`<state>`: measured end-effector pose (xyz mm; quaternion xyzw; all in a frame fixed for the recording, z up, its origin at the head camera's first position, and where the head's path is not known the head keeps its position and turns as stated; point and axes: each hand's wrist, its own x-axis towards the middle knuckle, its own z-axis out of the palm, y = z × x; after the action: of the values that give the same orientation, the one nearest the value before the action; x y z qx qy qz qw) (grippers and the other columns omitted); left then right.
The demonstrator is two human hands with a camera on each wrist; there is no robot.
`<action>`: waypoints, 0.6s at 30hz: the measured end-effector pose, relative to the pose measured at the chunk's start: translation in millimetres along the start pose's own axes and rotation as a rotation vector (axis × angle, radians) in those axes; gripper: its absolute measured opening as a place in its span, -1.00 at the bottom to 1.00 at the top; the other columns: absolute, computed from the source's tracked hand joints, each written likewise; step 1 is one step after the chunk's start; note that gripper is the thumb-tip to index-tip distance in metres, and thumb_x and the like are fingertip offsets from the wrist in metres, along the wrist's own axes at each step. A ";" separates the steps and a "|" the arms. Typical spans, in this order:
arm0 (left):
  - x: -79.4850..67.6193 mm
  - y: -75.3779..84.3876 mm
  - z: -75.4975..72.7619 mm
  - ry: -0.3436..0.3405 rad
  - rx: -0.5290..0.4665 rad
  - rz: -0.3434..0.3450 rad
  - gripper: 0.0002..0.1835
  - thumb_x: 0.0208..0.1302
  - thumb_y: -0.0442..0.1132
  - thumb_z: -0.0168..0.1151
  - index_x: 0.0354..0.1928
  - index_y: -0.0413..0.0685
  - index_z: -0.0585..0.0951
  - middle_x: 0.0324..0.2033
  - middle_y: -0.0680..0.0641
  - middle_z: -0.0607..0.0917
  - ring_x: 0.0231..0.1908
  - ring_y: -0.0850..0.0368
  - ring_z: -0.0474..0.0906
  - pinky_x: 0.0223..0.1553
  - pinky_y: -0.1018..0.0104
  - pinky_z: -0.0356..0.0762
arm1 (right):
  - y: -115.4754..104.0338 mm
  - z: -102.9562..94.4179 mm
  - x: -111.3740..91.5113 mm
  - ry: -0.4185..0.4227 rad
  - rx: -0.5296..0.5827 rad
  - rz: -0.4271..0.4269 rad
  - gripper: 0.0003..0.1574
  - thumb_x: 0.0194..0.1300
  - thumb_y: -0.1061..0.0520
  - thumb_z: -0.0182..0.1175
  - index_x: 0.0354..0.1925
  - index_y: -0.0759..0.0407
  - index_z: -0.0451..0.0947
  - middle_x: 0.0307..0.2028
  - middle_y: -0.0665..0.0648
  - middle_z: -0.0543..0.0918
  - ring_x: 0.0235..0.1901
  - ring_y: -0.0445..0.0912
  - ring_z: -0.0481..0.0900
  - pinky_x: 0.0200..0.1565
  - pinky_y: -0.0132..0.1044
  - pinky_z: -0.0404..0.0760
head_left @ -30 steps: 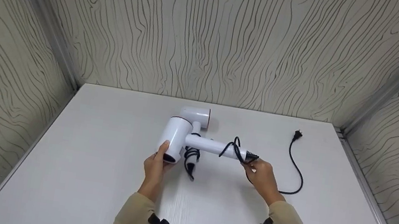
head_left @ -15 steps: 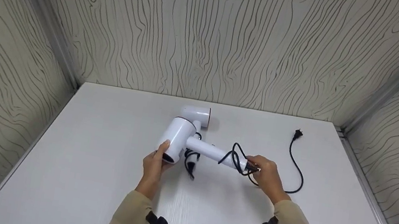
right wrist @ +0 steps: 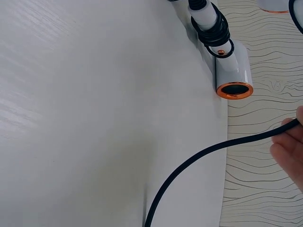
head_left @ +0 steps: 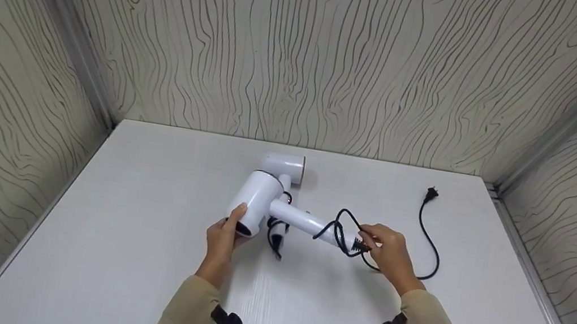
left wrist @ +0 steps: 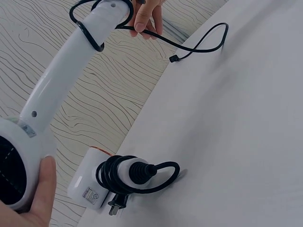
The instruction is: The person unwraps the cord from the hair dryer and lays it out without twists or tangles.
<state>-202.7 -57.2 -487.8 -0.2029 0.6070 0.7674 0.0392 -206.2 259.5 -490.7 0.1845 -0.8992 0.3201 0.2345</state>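
Observation:
My left hand (head_left: 221, 239) grips a white hair dryer (head_left: 258, 194) by the rear of its barrel, thumb along the side. The handle points right and slightly toward me, with loose loops of black cord around its end. Near that end my right hand (head_left: 390, 255) pinches the power cord (head_left: 437, 258), which also shows in the right wrist view running from the fingers (right wrist: 289, 146). Behind the held dryer, partly hidden by it, a second white hair dryer (head_left: 290, 167) lies on the table; its cord (left wrist: 113, 175) is wound tightly around the handle.
The loose cord curves over the white table (head_left: 148, 255) to a plug (head_left: 431, 193) at the back right. Wood-patterned panels (head_left: 303, 61) enclose the table at the back and both sides. The second dryer's plug (left wrist: 116, 205) sits against its wound cord.
The held dryer's handle end has swung toward me, and my right hand has moved slightly right with the cord. The loops around the handle stand wider. My left hand stays almost in place.

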 end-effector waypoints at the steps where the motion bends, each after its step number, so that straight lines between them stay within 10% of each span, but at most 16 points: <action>1: 0.0 0.0 0.3 0.000 -0.004 0.001 -0.25 0.27 0.16 0.13 0.16 -0.46 0.42 0.02 -0.26 0.58 -0.17 0.18 0.63 0.00 0.31 0.67 | 0.1 -0.3 0.0 0.000 -0.001 0.000 -0.87 0.12 0.42 0.29 -0.29 0.36 0.68 -0.43 0.19 0.73 -0.42 -0.04 0.72 -0.32 -0.31 0.74; 18: 2.0 -1.8 2.5 0.047 -0.039 0.011 -0.31 0.24 0.09 0.18 0.07 -0.49 0.47 -0.10 -0.22 0.61 -0.28 0.22 0.62 -0.15 0.36 0.70 | 0.7 -7.1 0.9 0.040 -0.036 -0.042 -0.91 0.10 0.37 0.33 -0.33 0.35 0.68 -0.44 0.21 0.73 -0.44 -0.04 0.71 -0.35 -0.32 0.73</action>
<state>-204.6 -54.8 -489.7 -0.2185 0.5938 0.7742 0.0166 -205.2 264.6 -485.6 0.1924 -0.8959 0.3025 0.2622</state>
